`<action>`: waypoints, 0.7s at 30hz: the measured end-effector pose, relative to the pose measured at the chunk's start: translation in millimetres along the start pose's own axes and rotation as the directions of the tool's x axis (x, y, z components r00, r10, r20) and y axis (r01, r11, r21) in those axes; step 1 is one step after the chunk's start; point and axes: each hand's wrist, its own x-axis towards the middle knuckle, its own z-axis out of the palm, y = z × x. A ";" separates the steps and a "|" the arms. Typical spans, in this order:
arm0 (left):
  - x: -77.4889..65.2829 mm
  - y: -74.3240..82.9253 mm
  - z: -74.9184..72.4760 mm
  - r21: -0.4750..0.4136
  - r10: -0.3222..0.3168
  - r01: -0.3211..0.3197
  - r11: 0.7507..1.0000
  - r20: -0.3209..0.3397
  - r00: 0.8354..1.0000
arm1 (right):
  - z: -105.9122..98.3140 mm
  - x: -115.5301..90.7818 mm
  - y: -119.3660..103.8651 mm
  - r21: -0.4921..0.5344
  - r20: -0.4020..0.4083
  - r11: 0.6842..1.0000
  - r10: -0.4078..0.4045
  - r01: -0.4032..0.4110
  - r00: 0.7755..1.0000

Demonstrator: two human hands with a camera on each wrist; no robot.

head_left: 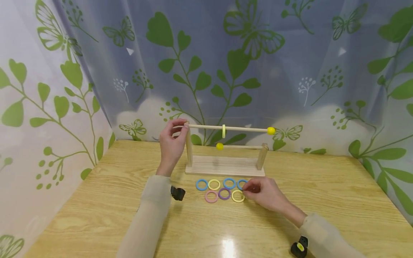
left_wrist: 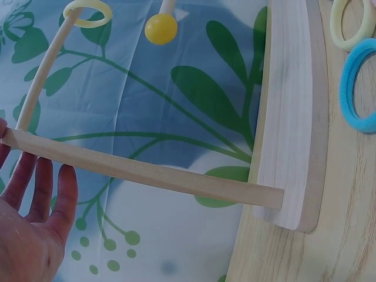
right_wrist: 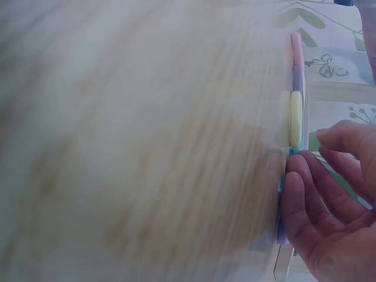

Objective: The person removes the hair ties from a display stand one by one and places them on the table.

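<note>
A wooden ring stand [head_left: 222, 166] has an upright post at each end. My left hand [head_left: 172, 143] grips the top of the left post [left_wrist: 153, 173] between thumb and fingers. On the upper rod [head_left: 245, 129] hangs a pale yellow ring [head_left: 224, 131]; the shorter lower rod [head_left: 242, 147] is bare. In front of the base lie several coloured rings. My right hand [head_left: 269, 194] is at their right end, fingers bent, thumb apart from the fingertips. Its fingertips are by a blue ring [head_left: 241, 184] and a yellow ring [head_left: 238, 196]. The hand partly covers the blue one.
Other rings lie flat in two rows: blue [head_left: 202, 179], yellow [head_left: 214, 180], blue [head_left: 229, 178], pink [head_left: 211, 202] and purple [head_left: 224, 199]. Yellow balls [head_left: 271, 130] cap the rod ends. A patterned curtain [head_left: 206, 71] stands behind the wooden table [head_left: 96, 215].
</note>
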 end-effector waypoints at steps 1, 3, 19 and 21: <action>0.0 -0.3 0.1 0.001 0.001 -0.001 1.000 -0.001 1.000 | -0.3 -0.2 -0.3 0.001 -0.002 1.000 0.003 -0.003 1.000; 0.1 -0.8 0.2 -0.001 0.003 -0.003 1.000 0.000 1.000 | -1.3 -0.7 -1.2 0.001 -0.006 1.000 0.006 -0.006 1.000; -1.2 -0.8 -1.2 -0.007 0.009 -0.009 1.000 0.015 1.000 | -14.8 3.3 -10.4 -0.027 -0.043 0.998 -0.058 0.056 0.997; -1.1 -0.9 -1.4 -0.009 0.006 -0.006 1.000 0.016 1.000 | -16.6 4.6 -11.9 -0.026 -0.053 0.998 -0.067 0.065 0.996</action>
